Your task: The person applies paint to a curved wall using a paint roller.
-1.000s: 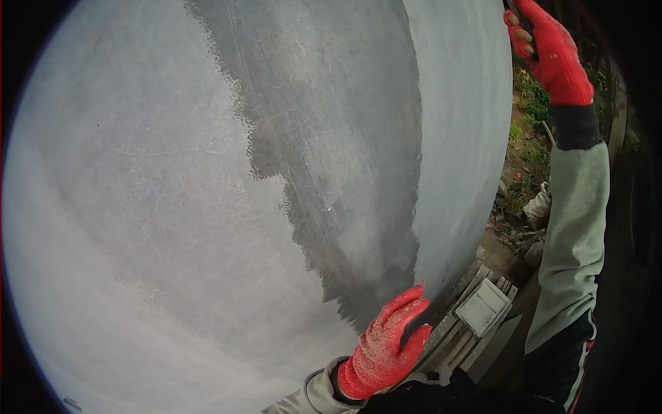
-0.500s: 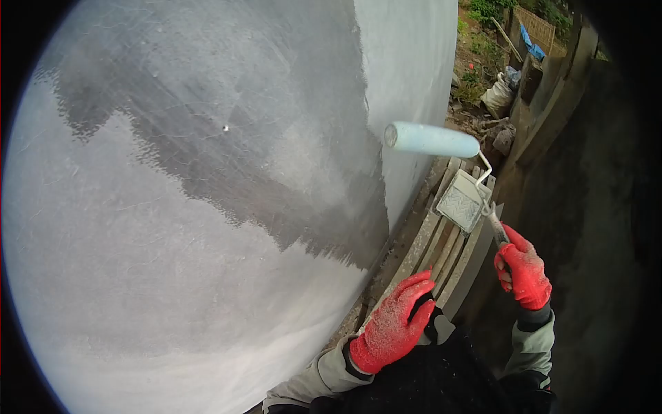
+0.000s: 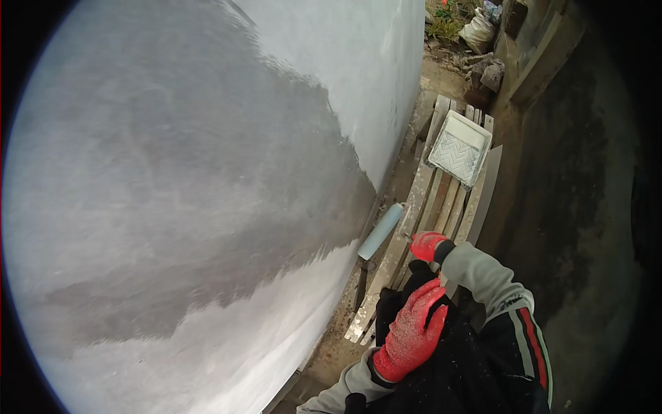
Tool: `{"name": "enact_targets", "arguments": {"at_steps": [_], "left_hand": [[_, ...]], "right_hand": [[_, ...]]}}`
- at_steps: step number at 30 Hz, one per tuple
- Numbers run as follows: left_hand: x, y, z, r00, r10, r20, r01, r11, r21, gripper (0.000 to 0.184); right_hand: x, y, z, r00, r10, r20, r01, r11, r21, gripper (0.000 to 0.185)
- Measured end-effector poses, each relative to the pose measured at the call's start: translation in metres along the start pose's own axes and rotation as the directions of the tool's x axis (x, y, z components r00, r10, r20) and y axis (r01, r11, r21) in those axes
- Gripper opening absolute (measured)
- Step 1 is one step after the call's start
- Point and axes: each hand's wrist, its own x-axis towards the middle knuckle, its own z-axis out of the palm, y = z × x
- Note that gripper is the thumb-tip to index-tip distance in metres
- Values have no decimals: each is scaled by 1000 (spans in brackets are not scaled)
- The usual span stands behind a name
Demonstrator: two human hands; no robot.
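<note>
The right hand (image 3: 427, 246), its forearm (image 3: 486, 272) slanting inward, had its fingers closed on the paint roller (image 3: 380, 232), which was between the slatted table (image 3: 386, 290) and the wall (image 3: 207, 172). The left hand (image 3: 412, 336) curved loosely, thumb apart.

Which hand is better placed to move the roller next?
Probably the right hand: it grips the roller, close to the wall; the left hand appears empty and apart from the roller.

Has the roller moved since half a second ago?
Yes, down the picture. Against the tray, the roller was above-left; now it shows below-left.
</note>
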Motion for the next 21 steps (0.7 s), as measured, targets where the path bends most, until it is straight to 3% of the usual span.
{"name": "enact_targets", "arguments": {"at_steps": [2,3,5,8,11,16,20,21], "left_hand": [[8,-39,16,1000,-23,-12,23,1000,7,35],[11,-61,22,999,-32,-32,32,999,16,34],[17,-105,37,997,-64,-47,65,998,12,35],[21,-177,49,991,-112,-78,115,993,32,35],[31,-248,52,979,-165,-121,176,981,82,34],[39,-369,38,950,-195,-243,257,932,256,31],[35,-461,17,918,-260,-299,337,910,243,24],[36,-472,12,891,-346,-294,414,884,217,25]], "right_hand": [[51,15,60,999,37,0,-37,999,29,25],[85,33,106,993,-112,25,113,992,-48,24],[153,66,211,964,-259,64,265,958,-109,24],[187,44,213,994,-62,86,65,997,-37,23],[238,53,258,992,8,123,-11,1000,21,25],[325,86,353,982,76,174,-98,988,119,27],[392,108,415,989,81,121,-88,995,54,28],[397,114,415,982,101,162,-110,993,47,28]]}}
